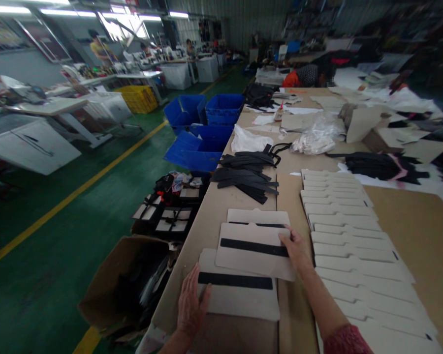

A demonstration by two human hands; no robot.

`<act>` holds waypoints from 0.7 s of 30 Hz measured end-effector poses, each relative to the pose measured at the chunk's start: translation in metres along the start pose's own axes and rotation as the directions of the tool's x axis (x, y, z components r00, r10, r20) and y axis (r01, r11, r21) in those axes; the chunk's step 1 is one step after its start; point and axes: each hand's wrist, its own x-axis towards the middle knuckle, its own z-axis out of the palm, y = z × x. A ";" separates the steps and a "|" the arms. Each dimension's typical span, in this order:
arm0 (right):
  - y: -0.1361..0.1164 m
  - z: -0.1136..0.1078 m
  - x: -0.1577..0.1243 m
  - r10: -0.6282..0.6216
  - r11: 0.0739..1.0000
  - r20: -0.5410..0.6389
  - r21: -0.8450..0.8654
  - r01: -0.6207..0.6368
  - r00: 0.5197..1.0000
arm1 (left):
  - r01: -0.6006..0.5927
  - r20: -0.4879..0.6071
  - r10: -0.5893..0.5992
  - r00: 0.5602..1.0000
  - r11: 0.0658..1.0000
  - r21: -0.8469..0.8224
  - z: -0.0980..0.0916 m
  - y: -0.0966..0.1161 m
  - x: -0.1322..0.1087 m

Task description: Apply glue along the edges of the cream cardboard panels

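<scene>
My left hand (190,307) is at the left edge of a cream board (239,305) with a black strip (235,280) across it. It seems to grip that edge. My right hand (294,249) lies on the right end of a second cream board (254,260), which overlaps the first and has its own black strip (254,247). A third cream board (258,217) lies just beyond. To my right, several similar boards (349,250) stand in a long overlapping row.
A loose heap of black strips (245,174) lies on the long beige table (221,221). Left of the table edge stand blue crates (199,150) and an open cardboard box (121,275). Plastic bags (315,137) and papers lie farther along. A person (306,76) works at the far end.
</scene>
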 end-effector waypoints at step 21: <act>0.035 0.008 -0.073 -0.321 0.834 0.047 -0.459 0.306 0.946 | -0.064 0.005 0.064 0.998 0.995 0.075 -0.004 0.011 0.008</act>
